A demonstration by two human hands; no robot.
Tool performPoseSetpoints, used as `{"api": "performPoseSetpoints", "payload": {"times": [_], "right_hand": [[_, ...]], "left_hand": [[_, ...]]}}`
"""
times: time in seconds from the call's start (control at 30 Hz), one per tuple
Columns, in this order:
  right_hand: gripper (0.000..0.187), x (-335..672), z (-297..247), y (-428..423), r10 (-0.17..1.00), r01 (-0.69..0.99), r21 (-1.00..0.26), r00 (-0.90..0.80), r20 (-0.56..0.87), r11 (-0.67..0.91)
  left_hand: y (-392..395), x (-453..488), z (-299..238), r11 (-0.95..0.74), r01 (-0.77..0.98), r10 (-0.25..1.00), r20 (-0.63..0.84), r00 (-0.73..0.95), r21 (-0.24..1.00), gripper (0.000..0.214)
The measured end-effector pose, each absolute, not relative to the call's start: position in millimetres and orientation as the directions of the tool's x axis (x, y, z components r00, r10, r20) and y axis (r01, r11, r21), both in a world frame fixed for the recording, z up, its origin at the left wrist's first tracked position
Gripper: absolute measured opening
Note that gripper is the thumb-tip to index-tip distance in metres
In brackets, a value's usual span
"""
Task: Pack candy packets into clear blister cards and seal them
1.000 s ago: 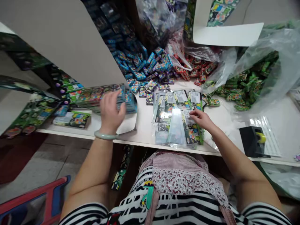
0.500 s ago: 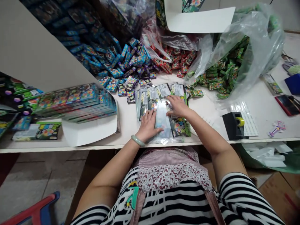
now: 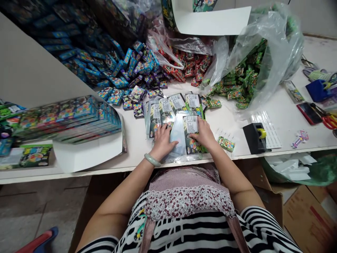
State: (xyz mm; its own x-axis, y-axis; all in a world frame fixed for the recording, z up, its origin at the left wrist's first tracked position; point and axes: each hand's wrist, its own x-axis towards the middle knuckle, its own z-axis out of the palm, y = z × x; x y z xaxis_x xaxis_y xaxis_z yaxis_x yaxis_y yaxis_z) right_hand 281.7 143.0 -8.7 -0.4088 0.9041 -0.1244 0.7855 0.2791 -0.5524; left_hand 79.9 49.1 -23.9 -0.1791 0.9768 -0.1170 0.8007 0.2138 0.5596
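My left hand point(image 3: 163, 142) lies with its fingers spread on the left part of some clear plastic sleeves point(image 3: 177, 146) near the table's front edge. My right hand point(image 3: 204, 134) rests along the right side of a black-and-green printed flat pack point(image 3: 190, 128), thumb across its face and fingers stretched along its edge. This pack overlaps the sleeves. Behind both hands, several similar printed packs point(image 3: 176, 102) are fanned out, partly covered by plastic. A small green box point(image 3: 226, 143) sits right of my right wrist.
Loose blue and purple boxes point(image 3: 137, 66) pile up behind, beside red ones point(image 3: 189, 65) and a clear bag point(image 3: 276, 66) of green ones. Stacked display boxes point(image 3: 76, 117) stand left. A tape dispenser point(image 3: 255, 138), phone point(image 3: 309, 113) and scissors point(image 3: 329, 121) lie right.
My right hand has drawn back toward me and right, uncovering the printed pack's upper part. My left hand stays on the sleeves. The small green box right of my wrist now shows. The view has shifted.
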Motion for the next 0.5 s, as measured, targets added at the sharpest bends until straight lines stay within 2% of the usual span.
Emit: {"api": "performPoseSetpoints", "payload": {"times": [0.2,0.33,0.4,0.5], "right_hand": [[0.092,280,-14,154,0.94,0.718,-0.684,-0.308,-0.144,0.131],[0.081,280,-20,159,0.948,0.661,-0.748,-0.27,-0.167,0.057],[0.069,281,-22,160,0.951,0.56,-0.829,-0.265,-0.158,0.018],[0.041,283,-23,157,0.942,0.263,-0.962,-0.299,-0.152,-0.071]], "left_hand": [[55,80,-33,0.231,0.751,0.968,-0.064,-0.244,0.619,0.032],[55,85,-31,0.213,0.705,0.969,-0.054,-0.24,0.676,0.027],[54,87,-25,0.195,0.696,0.961,0.007,-0.277,0.691,0.032],[49,88,-13,0.095,0.624,0.934,0.148,-0.326,0.776,0.038]]}}
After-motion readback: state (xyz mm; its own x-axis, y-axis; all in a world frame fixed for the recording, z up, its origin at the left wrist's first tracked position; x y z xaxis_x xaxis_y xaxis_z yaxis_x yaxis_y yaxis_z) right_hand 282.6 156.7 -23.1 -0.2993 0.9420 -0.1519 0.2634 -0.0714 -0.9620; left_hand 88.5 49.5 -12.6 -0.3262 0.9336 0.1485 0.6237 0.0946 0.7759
